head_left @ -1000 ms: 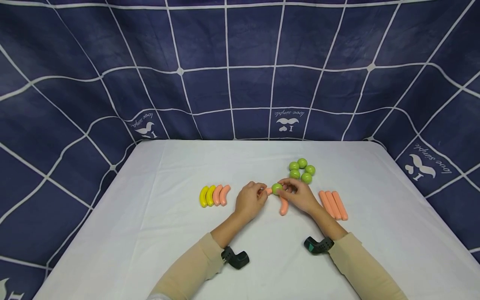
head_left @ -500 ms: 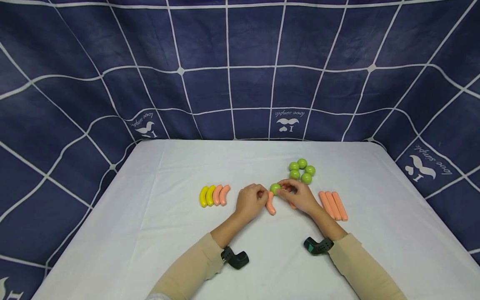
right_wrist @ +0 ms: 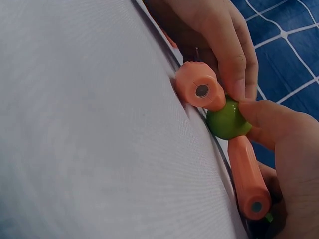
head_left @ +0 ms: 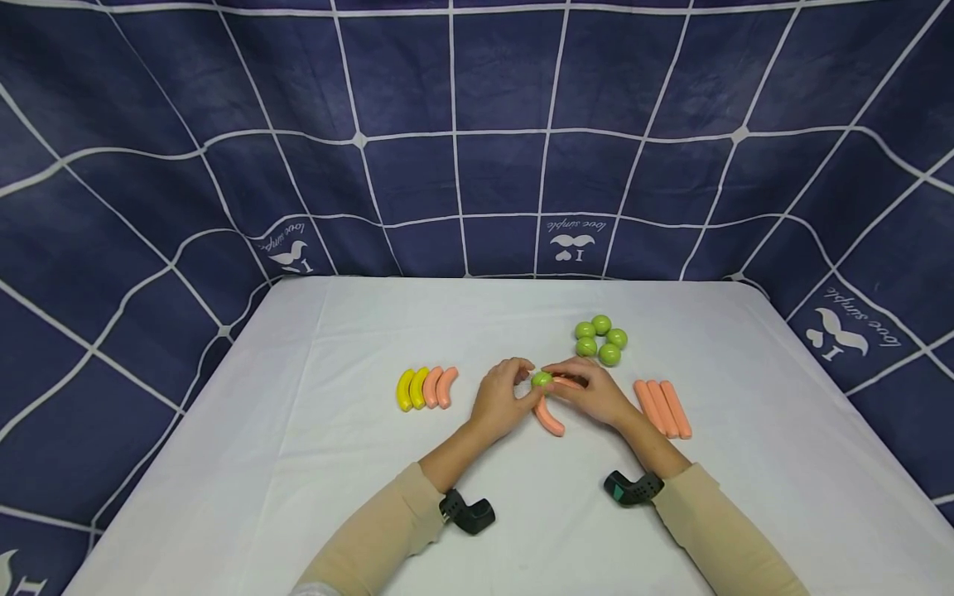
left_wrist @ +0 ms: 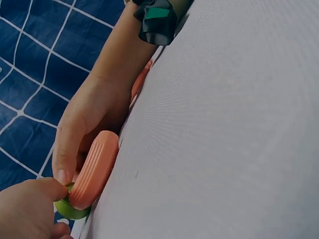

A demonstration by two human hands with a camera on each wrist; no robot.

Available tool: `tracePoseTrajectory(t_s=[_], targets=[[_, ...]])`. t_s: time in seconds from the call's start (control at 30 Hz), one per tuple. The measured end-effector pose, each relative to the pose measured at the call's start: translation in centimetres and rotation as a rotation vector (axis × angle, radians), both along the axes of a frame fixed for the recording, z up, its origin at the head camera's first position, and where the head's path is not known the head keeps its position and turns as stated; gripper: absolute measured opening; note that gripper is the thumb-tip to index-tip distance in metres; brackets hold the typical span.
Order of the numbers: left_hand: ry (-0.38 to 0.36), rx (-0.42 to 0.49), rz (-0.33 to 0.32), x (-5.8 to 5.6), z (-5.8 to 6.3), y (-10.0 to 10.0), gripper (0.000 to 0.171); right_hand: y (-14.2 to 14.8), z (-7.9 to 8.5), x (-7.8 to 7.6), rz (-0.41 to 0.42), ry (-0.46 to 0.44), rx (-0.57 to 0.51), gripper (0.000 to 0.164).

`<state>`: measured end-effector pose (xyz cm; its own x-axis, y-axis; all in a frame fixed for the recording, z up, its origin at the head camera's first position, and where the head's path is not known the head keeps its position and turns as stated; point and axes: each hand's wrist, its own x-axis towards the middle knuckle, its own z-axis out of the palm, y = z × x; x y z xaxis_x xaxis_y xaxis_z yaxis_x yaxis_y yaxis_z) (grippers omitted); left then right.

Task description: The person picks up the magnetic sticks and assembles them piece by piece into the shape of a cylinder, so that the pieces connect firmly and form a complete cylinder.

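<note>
A green ball (head_left: 542, 379) sits between my two hands over the middle of the white table. My left hand (head_left: 501, 397) pinches it from the left, while the thumb and fingers of my right hand (head_left: 592, 393) grip it from the right. Two pink magnetic rods touch the ball. One curved rod (head_left: 550, 420) points toward me; its round metal end shows in the right wrist view, and its ribbed side (left_wrist: 97, 169) in the left wrist view. The other rod (right_wrist: 245, 172) extends under my right palm, partly hidden in the head view.
Several green balls (head_left: 609, 355) are grouped behind my right hand. To the right lie three straight pink rods (head_left: 662, 409). Two yellow curved rods (head_left: 405, 391) and two pink curved rods (head_left: 446, 387) stand in a row at left. Blue checked cloth (head_left: 495, 174) walls the table.
The green ball has shifted slightly left. My left fingers have spread from the curved rod's end to the ball. That rod now hangs below the ball, its free end swung rightward.
</note>
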<state>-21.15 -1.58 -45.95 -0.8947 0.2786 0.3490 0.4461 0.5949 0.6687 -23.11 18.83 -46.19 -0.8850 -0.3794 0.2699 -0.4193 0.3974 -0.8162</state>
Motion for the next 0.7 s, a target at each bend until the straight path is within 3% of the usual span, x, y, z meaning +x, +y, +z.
tracePoseTrajectory(t_s=[0.1,0.3,0.7], targets=[[-0.012,-0.007,-0.065,0.02,0.04,-0.02,0.05,0.02,0.13,0.07,0.007,0.003,0.018,0.033],[-0.025,-0.022,-0.16,0.1,0.1,-0.02,0.042,0.01,0.22,0.06,-0.02,-0.049,0.051,0.043],[0.016,-0.114,-0.088,0.39,0.81,-0.06,0.031,-0.11,0.23,0.08,-0.13,-0.019,0.078,0.026]])
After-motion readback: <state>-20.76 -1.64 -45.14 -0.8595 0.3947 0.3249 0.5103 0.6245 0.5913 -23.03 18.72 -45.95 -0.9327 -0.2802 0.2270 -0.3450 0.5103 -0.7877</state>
